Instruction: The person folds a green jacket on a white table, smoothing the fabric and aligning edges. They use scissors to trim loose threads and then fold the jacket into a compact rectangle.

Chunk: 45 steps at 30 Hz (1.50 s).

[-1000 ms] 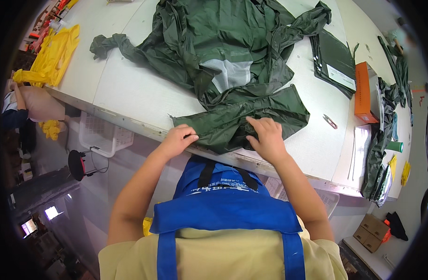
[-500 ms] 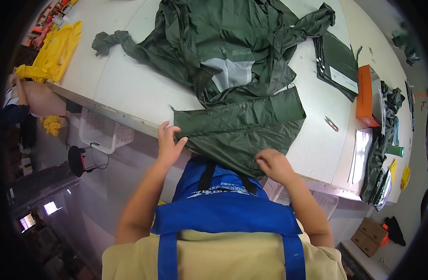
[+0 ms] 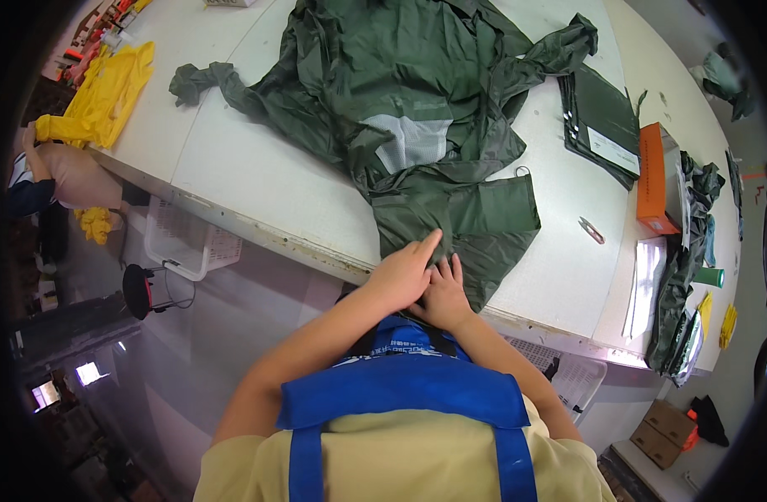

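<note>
The left hand (image 3: 402,272) is lying over a dark green flap (image 3: 500,251) at the table's near edge, its index finger reaching out straight across the cloth; its thumb is not showing clearly, so whether it is pinching anything cannot be told. Just beside it and partly tucked under it, the right hand (image 3: 447,294) is resting palm-down with its fingers stretched out and slightly parted, touching the same flap without gripping it. The flap is creasing around the fingers, its thin, faintly shiny fabric narrowing toward the wearer's blue apron (image 3: 400,397).

Beyond the hands, the flap is meeting a dark green rain jacket (image 3: 392,63), which is spreading over the white table (image 3: 274,192) in soft crumples. A pale grey mesh panel (image 3: 410,144) is showing near its lower middle, and its twisted sleeves are trailing out to either side.

To the right, metal thread snips (image 3: 592,231) are lying on the smooth tabletop, near a stack of flat green packages (image 3: 599,121) and an orange box (image 3: 654,180). At the far left, a limp yellow garment (image 3: 105,96) is draping over the table, and a white plastic basket (image 3: 178,243) is standing below the edge.
</note>
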Each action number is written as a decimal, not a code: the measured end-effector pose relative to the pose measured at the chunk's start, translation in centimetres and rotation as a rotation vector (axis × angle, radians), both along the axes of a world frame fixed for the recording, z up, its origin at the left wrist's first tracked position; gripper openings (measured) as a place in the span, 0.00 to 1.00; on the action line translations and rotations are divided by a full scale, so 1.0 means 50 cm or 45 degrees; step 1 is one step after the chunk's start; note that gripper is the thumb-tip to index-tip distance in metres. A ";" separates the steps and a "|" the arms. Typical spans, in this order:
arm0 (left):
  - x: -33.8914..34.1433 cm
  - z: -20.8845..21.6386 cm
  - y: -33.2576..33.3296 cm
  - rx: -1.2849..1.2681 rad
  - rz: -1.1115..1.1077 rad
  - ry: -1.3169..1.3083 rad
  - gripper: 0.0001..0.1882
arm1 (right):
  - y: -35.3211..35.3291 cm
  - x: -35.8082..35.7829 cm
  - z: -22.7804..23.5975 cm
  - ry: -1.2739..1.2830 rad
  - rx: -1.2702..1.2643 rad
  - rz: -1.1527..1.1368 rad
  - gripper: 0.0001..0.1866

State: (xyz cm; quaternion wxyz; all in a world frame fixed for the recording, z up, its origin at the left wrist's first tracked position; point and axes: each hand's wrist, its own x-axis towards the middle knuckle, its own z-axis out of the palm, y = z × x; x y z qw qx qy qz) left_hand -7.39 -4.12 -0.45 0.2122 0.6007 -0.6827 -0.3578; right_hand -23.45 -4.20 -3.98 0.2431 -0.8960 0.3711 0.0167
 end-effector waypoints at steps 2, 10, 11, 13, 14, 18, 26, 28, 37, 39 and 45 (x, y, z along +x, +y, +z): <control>-0.006 -0.038 -0.040 0.377 0.017 -0.080 0.39 | -0.016 -0.026 -0.011 -0.297 -0.039 -0.017 0.27; 0.027 -0.048 -0.042 -0.164 -0.240 -0.562 0.23 | -0.139 -0.189 -0.052 -1.100 0.263 -1.707 0.34; 0.031 -0.049 -0.042 -0.187 -0.238 -0.548 0.22 | -0.160 -0.189 -0.033 -1.417 0.651 -1.802 0.33; 0.045 -0.073 -0.039 -0.117 -0.295 -0.480 0.24 | -0.188 -0.191 0.020 -1.446 1.255 -1.579 0.30; 0.051 -0.087 -0.038 -0.151 -0.302 -0.445 0.25 | -0.187 -0.169 0.046 -1.337 1.317 -1.467 0.30; 0.077 -0.086 -0.060 -0.087 -0.326 -0.243 0.31 | -0.160 -0.050 0.107 -0.395 0.091 -0.070 0.30; 0.053 -0.038 -0.078 -0.519 -0.097 -0.093 0.34 | -0.166 -0.074 0.053 0.095 -0.031 0.373 0.27; 0.029 -0.062 -0.078 -0.485 -0.236 -0.361 0.30 | -0.174 -0.077 0.068 0.013 0.121 0.408 0.27; 0.022 -0.112 -0.032 -0.268 -0.333 -0.463 0.32 | -0.177 -0.181 0.090 -0.106 -0.322 0.599 0.30; 0.026 -0.110 -0.028 -0.246 -0.358 -0.419 0.31 | -0.182 -0.159 0.072 -0.323 -0.230 0.601 0.24; 0.117 -0.120 -0.038 0.556 0.309 1.248 0.22 | -0.205 -0.061 0.010 0.203 0.412 -0.613 0.23</control>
